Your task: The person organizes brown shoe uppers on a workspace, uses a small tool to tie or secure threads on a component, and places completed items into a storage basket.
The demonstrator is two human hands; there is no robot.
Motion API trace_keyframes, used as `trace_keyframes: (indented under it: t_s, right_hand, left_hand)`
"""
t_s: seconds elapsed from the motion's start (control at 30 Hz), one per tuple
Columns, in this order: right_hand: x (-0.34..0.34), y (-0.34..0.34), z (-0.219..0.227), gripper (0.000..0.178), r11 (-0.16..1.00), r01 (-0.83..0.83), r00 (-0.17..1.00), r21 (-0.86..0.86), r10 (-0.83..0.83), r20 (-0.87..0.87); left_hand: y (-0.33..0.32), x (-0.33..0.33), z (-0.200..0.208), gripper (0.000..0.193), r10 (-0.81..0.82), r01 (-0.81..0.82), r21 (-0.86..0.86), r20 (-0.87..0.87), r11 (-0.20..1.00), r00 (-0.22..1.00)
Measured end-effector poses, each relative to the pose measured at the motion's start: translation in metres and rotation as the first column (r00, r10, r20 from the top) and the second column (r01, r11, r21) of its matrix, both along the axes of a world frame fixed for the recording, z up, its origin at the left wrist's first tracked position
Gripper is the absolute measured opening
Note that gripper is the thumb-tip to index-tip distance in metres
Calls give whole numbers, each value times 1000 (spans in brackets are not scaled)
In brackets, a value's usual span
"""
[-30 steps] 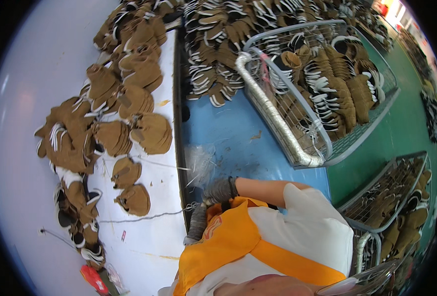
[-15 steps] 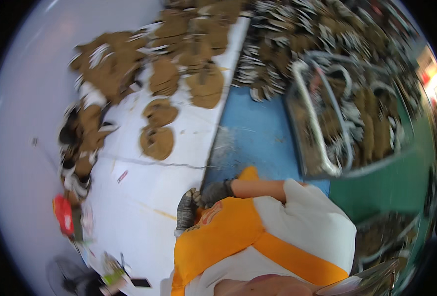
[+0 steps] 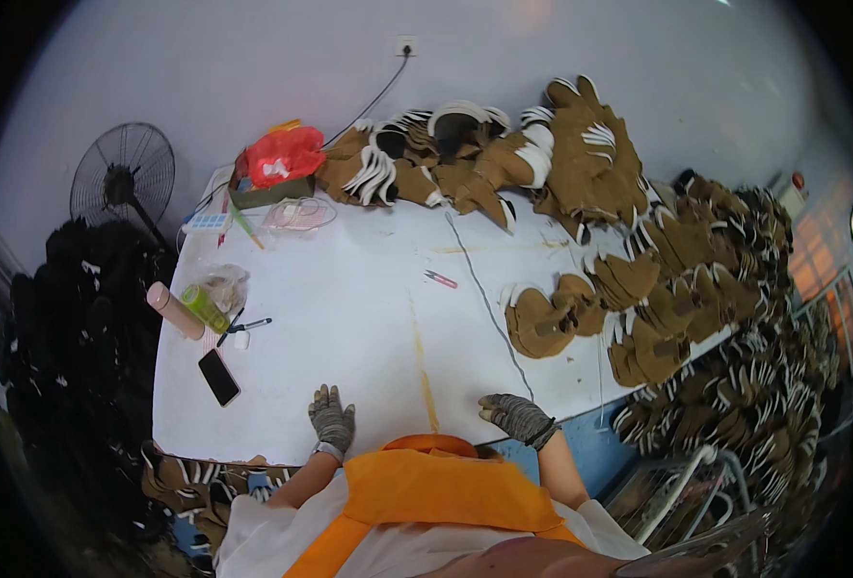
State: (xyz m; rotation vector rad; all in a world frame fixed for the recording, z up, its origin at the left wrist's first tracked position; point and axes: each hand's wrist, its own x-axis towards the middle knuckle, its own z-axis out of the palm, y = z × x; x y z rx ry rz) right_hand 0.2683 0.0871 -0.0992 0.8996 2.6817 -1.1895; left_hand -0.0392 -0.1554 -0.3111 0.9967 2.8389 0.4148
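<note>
Monitoring my left hand [image 3: 332, 425], fingers spread, and right hand [image 3: 519, 418], fingers together, grip unclear, I see brown pieces [image 3: 534, 324] stacked on the table [image 3: 301, 337], presumably for tidiness.

We see a round black wire fan [image 3: 118, 181] by the pale wall [image 3: 253, 67]. A thin black cord [image 3: 380, 94] hangs from a small white square socket [image 3: 406, 48]. We spot a crumpled red plastic bag [image 3: 287, 154] on a dark green box [image 3: 277, 194]. A pink round bottle [image 3: 176, 311] leans near a bright green container [image 3: 207, 308]. Our flat black phone [image 3: 219, 377] lies close by.
</note>
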Motion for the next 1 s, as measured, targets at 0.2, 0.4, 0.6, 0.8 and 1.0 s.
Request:
trace_keyframes:
  t_s: [0.2, 0.4, 0.6, 0.8, 1.0]
  right_hand:
    - [-67, 50, 33, 35, 997, 68, 997, -28, -67, 27]
    - [-156, 110, 8, 30, 977, 102, 955, -189, -149, -255]
    - [-257, 206, -33, 31, 944, 100, 871, -315, -236, -430]
    - [-334, 384, -127, 33, 879, 448, 850, 161, -363, -381]
    - [-385, 539, -57, 59, 519, 727, 686, 451, -572, -449]
  left_hand:
    - [18, -45, 33, 50, -121, 120, -9, -78, 993, 990]
    - [60, -91, 35, 47, -12, 13, 13, -35, 1000, 999]
    - [83, -95, 63, 53, 31, -23, -128, 61, 991, 998]
    - [92, -99, 58, 59, 13, -1, -212, 57, 977, 998]
    - [107, -99, 62, 62, -3, 10, -260, 29, 966, 1000]
